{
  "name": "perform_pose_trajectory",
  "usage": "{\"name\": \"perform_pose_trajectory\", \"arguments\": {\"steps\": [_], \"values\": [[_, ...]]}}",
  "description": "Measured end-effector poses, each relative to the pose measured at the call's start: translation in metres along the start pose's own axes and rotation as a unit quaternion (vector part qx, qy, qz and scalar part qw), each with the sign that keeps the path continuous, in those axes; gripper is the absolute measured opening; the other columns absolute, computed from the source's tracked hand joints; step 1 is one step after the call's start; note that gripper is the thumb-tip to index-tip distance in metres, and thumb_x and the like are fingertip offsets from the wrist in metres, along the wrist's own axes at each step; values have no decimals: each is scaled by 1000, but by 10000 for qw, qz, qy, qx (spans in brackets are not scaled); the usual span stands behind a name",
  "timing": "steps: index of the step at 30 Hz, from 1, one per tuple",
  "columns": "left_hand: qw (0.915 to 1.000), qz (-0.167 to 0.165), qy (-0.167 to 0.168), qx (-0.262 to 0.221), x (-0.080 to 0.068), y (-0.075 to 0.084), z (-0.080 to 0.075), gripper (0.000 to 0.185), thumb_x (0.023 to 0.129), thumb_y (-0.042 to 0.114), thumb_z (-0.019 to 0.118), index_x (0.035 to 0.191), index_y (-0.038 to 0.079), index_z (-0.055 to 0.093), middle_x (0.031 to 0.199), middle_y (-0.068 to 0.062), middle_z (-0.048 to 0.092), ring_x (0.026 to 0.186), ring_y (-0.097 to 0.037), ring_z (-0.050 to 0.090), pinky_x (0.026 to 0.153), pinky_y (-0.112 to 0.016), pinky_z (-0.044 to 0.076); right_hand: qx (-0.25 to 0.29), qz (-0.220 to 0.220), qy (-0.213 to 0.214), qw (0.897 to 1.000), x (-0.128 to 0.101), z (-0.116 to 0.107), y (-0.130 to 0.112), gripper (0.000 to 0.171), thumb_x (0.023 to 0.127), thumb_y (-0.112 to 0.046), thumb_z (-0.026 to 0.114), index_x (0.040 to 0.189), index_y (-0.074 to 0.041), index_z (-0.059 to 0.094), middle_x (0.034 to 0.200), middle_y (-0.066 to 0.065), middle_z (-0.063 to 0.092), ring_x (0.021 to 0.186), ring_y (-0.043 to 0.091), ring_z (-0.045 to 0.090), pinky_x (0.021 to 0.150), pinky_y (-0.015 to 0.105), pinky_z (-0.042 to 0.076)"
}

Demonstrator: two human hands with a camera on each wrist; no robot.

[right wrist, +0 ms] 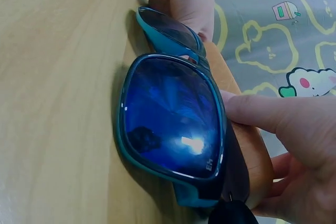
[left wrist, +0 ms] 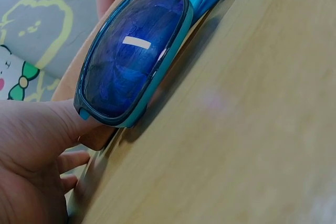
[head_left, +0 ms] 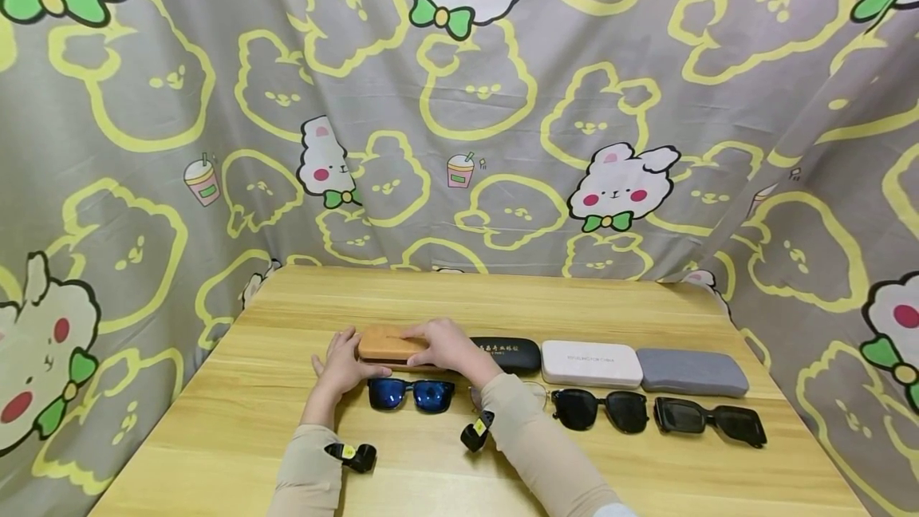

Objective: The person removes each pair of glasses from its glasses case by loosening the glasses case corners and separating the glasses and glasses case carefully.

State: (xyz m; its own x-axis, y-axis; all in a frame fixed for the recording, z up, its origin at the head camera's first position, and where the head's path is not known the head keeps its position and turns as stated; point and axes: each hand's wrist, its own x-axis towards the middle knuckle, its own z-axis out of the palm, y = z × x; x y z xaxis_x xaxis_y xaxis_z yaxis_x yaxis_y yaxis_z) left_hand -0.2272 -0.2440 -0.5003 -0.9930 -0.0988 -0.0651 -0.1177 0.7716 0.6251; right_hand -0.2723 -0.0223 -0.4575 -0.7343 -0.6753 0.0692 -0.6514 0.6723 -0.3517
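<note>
An orange-brown glasses case [head_left: 388, 342] lies at the left end of a row of cases, a dark band along its front. My left hand [head_left: 343, 365] holds its left end, thumb along the front and the other fingers spread beyond the end. The right hand [head_left: 443, 345] grips the case's right part, with fingers over the top and thumb at the front. Just in front lie sunglasses with blue mirrored lenses [head_left: 412, 396]. In both wrist views these sunglasses [left wrist: 136, 51] cover part of the case [right wrist: 257, 156].
Right of it stand a black case [head_left: 513, 353], a white case [head_left: 592, 363] and a grey case [head_left: 692, 372]. Thin-framed glasses [head_left: 534, 396], partly hidden by the right arm, black sunglasses [head_left: 601, 410] and angular dark sunglasses [head_left: 711, 420] lie before them. A patterned curtain [head_left: 459, 142] hangs behind the wooden table [head_left: 215, 437].
</note>
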Motion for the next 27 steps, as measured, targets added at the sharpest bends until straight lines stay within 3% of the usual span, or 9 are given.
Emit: {"name": "perform_pose_trajectory", "arguments": {"steps": [8,16,22,27], "values": [[10000,-11,-8,8,0,0,0,102,65,48,87,144,1,44,158,-23,23,148,-46,6,105,-78,-12,-312,-54,233,9992,-2,6,-3,52,82,-38,77,131,-29,63,121,-2,70,100,15,64,81,26,51],[10000,-26,-30,11,0,1,-1,100,66,47,86,144,2,43,158,-24,22,148,-46,5,106,-77,-12,-593,-163,506,9968,-3,10,-5,51,79,-37,79,128,-27,65,118,-3,72,97,16,65,88,32,51],[10000,-45,-10,41,-1,2,-1,99,67,45,87,144,2,44,158,-23,23,148,-45,7,106,-78,-11,-778,-144,484,9957,-2,13,-7,52,77,-36,81,127,-28,66,119,-7,71,102,18,64,97,35,46],[10000,-27,-2,36,-1,3,-1,99,66,46,87,144,1,44,158,-23,24,148,-44,8,105,-78,-10,-813,-61,454,9956,-3,13,-10,52,77,-36,81,127,-29,66,119,-8,71,104,18,63,96,35,45]]}}
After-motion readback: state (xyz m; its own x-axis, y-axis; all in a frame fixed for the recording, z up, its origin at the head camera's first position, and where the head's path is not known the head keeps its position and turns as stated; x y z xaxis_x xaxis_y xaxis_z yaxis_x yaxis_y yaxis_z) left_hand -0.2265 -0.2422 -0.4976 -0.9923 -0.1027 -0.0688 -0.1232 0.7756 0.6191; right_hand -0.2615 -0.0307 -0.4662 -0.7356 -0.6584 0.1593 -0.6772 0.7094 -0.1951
